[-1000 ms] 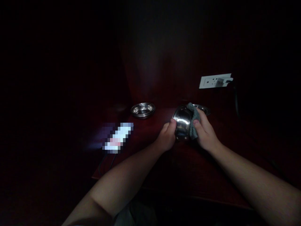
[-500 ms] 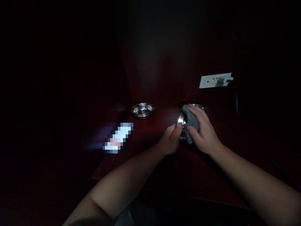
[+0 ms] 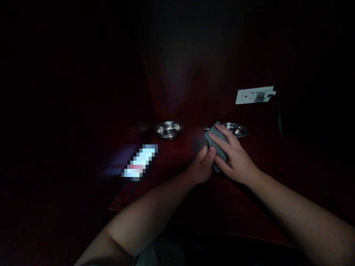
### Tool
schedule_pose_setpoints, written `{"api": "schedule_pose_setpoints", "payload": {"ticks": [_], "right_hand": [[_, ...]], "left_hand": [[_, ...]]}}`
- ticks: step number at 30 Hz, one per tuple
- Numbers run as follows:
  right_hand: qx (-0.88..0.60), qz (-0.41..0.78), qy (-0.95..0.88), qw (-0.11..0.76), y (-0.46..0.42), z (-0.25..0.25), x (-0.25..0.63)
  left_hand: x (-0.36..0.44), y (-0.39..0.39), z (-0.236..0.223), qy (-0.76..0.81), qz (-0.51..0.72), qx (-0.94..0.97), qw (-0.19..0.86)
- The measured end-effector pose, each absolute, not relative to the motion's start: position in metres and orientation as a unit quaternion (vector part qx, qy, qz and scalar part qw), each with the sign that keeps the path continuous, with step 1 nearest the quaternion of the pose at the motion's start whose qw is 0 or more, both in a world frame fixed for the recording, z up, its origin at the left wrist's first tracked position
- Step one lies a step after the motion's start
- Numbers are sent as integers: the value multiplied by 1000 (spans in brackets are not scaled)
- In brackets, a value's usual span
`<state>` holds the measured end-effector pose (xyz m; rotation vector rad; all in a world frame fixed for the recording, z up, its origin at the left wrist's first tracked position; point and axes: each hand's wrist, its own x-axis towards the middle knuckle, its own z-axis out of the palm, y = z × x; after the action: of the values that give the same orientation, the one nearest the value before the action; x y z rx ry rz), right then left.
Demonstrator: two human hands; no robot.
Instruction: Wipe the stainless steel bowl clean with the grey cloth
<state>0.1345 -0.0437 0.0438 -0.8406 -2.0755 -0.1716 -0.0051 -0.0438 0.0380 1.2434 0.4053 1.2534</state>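
A grey cloth point(image 3: 216, 142) is pressed by the spread fingers of my right hand point(image 3: 238, 159) over a steel bowl. Only a thin edge of that bowl point(image 3: 207, 146) shows, past the cloth's left side; the rest is hidden. My left hand point(image 3: 203, 164) grips the bowl from the lower left, its thumb close to the right hand's fingers. Just behind my right hand, a shiny steel dish point(image 3: 239, 130) rests on the table, partly covered from view.
Steel bowls point(image 3: 169, 136), apparently stacked, stand at the table's back left. A lit phone point(image 3: 141, 162), blurred out, lies near the left edge with a thin cable point(image 3: 118, 197) beside it. On the wall, a white socket plate point(image 3: 245, 96) holds a plug with a hanging cord. Surroundings are dark.
My right hand has swept the cloth left across the bowl, flattening its fingers, so the bowl's shiny side is now covered. More of the dish behind shows. The left hand has barely moved.
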Motion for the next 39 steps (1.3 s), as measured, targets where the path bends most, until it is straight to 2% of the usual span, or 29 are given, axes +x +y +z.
{"api": "schedule_pose_setpoints", "payload": {"ticks": [5, 11, 17, 25, 32, 39], "right_hand": [[-322, -69, -855, 400, -42, 43, 135], [-331, -34, -866, 375, -44, 43, 135], [-325, 26, -850, 414, -43, 36, 136], [-376, 33, -811, 447, -36, 29, 137], [-381, 100, -761, 516, -31, 25, 142], [-410, 163, -692, 571, -27, 25, 145]], "left_hand": [[-7, -41, 36, 185, 554, 496, 643], [-6, -36, 41, 206, 613, 453, 614], [-3, -26, 40, 191, 631, 371, 654], [-5, -26, 51, 238, 634, 297, 674], [-8, -21, 36, 242, 625, 354, 653], [-18, -34, 40, 314, 541, 503, 596]]}}
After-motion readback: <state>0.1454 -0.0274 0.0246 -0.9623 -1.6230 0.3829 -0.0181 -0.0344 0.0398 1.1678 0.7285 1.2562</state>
